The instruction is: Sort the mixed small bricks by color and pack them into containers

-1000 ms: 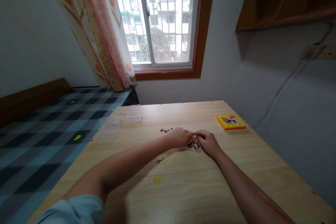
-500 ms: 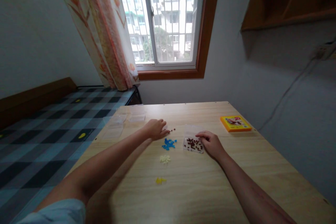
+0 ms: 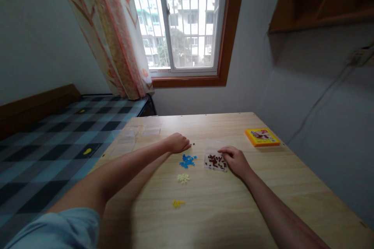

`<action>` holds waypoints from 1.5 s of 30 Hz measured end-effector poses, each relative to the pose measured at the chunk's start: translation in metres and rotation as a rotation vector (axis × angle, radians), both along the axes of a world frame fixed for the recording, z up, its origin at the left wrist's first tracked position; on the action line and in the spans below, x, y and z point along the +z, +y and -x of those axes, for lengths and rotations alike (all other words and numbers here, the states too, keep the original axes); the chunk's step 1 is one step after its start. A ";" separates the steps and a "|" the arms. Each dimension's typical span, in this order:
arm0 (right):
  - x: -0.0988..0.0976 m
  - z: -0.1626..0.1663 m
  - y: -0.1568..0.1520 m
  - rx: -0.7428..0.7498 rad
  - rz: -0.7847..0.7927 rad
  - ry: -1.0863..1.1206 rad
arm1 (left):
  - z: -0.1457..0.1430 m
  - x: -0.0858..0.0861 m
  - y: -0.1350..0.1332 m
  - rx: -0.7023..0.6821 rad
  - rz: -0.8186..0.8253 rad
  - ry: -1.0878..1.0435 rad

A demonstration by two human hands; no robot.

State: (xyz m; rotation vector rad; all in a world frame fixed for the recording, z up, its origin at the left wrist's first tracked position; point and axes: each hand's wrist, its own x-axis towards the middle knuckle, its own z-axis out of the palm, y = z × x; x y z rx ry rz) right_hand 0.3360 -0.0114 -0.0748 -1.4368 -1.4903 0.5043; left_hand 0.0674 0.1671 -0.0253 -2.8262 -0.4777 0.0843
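My left hand [image 3: 178, 143] is closed low over the table, its fingertips bunched beside small brown toy bricks [image 3: 193, 144]. What lies between those fingers is hidden. A shallow clear plastic box [image 3: 208, 147] holds many loose brown bricks [image 3: 215, 161]. My right hand [image 3: 234, 158] grips this box at its right edge, with the index finger reaching over the rim. Just below my left hand lies a pile of blue bricks [image 3: 187, 160]. Nearer to me are a pale cream pile [image 3: 183, 178] and a small yellow pile [image 3: 178, 203].
An orange and yellow flat box [image 3: 262, 137] lies at the table's right. Several clear plastic containers [image 3: 124, 142] stand at the back left. A bed with a checked cover [image 3: 58, 144] adjoins the table's left side. A wooden shelf [image 3: 321, 4] hangs at upper right.
My left hand has shifted slightly to the right and its fingers have drawn together, covering part of the row of brown bricks. My right hand stays at the box.
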 end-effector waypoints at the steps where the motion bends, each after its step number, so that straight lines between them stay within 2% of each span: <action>1: 0.000 0.000 0.000 -0.001 -0.002 -0.005 | 0.000 -0.001 0.001 -0.007 -0.007 -0.009; 9: 0.003 0.001 -0.001 -0.005 0.002 -0.002 | -0.006 -0.005 0.005 0.011 -0.024 0.009; 14: 0.003 0.000 0.000 0.006 -0.002 -0.011 | 0.002 -0.006 0.005 0.080 -0.016 -0.036; 19: 0.002 0.001 0.001 0.013 -0.007 -0.009 | 0.008 0.011 0.001 0.166 -0.025 -0.111; 22: 0.002 0.001 0.002 0.017 -0.017 -0.003 | -0.009 0.026 -0.018 0.168 -0.024 -0.169; 24: 0.002 0.001 0.002 0.015 -0.026 -0.002 | -0.031 0.029 -0.040 0.088 0.008 -0.199; 28: 0.002 0.000 0.002 0.015 -0.044 -0.018 | -0.080 0.019 -0.081 -0.015 0.078 -0.137; 30: 0.002 -0.001 0.002 0.013 -0.047 -0.026 | -0.095 0.012 -0.091 -0.008 0.101 -0.097; 33: 0.003 -0.001 0.001 0.018 -0.053 -0.025 | -0.102 0.009 -0.093 0.015 0.119 -0.053; 37: 0.006 0.000 0.000 0.023 -0.051 -0.023 | -0.091 0.018 -0.092 0.065 0.159 -0.043; 39: 0.007 0.001 0.000 0.026 -0.044 -0.021 | -0.079 0.025 -0.090 0.046 0.212 -0.068; 42: 0.007 0.003 -0.001 0.022 -0.029 -0.004 | -0.051 0.037 -0.078 0.020 0.292 -0.150; 45: 0.006 0.004 -0.004 0.001 -0.006 0.006 | -0.010 0.045 -0.054 0.171 0.339 -0.292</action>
